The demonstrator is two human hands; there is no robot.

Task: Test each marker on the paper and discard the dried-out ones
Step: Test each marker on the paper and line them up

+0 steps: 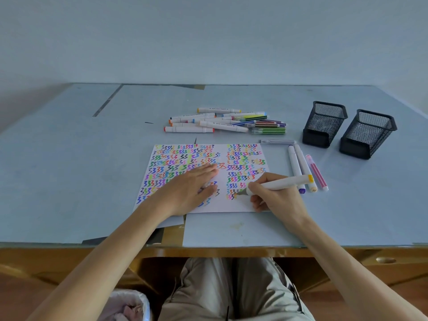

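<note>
- White barrel, yellow end cap: that's the marker (278, 183) in the right hand (275, 195), fingers and thumb curled tight round the barrel close to the nib.
- Nib's down on the paper (222, 206), touching at the lower right part of the sheet among the coloured squiggles; the tip looks dark olive, hard to be sure.
- Long axis runs almost flat across the view: tip pointing left and slightly towards the person, capped end out to the right and a touch away.
- Left hand (192, 191) lies flat, fingers straight and together, palm pressing the sheet near its middle, fingertips aimed up and right.
- Just right of the sheet, three markers (303, 169) lie side by side on the table (69, 170), lengthwise away from the person; the held marker's yellow end crosses over them.
- Beyond the sheet sits a loose pile of markers (222, 122).
- Far right, two black mesh holders (347, 129), standing beside each other.
- Down under the desk edge, a lined bin (127, 306) by the person's knee.
</note>
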